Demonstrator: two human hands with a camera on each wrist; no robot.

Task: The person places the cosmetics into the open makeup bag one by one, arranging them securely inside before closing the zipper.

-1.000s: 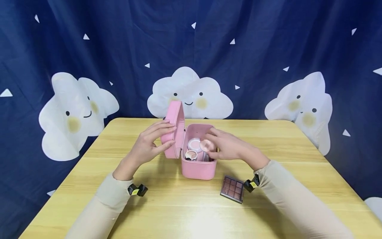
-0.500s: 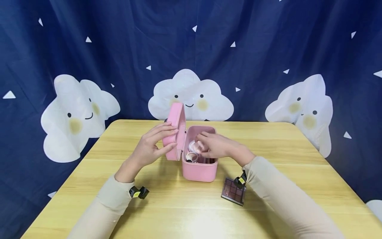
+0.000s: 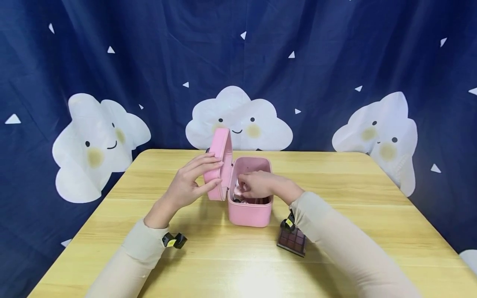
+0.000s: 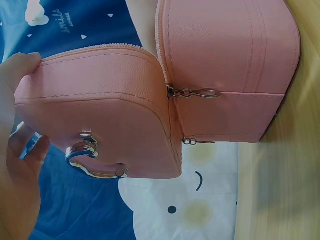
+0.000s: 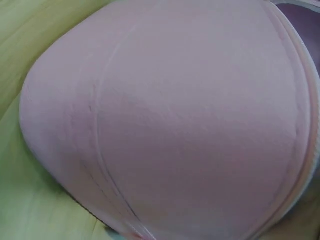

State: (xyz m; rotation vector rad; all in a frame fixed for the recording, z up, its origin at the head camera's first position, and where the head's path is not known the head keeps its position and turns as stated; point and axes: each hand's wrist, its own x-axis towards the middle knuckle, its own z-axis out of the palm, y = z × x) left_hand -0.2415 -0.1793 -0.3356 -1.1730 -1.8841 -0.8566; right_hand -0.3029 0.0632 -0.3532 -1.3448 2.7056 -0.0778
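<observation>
A pink cosmetic case (image 3: 249, 216) stands on the table with its lid (image 3: 220, 140) raised to the left. My left hand (image 3: 185, 182) grips the lid, thumb on its zipped rim; its metal carry handle (image 4: 97, 167) shows in the left wrist view. Inside the case, the fingers of my right hand (image 3: 260, 185) are curled around a small round pale pink item (image 3: 237, 191), mostly covered by the hand. Other cosmetics lie low in the case, largely hidden. Only the pink outer wall (image 5: 190, 120) fills the right wrist view, where the hand is out of sight.
An eyeshadow palette (image 3: 292, 242) lies in front of the case to the right, partly under the right wrist camera (image 3: 288, 222). The wooden table (image 3: 208, 265) ends at a dark blue curtain (image 3: 167, 62) printed with clouds.
My right hand has moved left and down into the case with the small round pale pink item. The left hand keeps its grip on the lid.
</observation>
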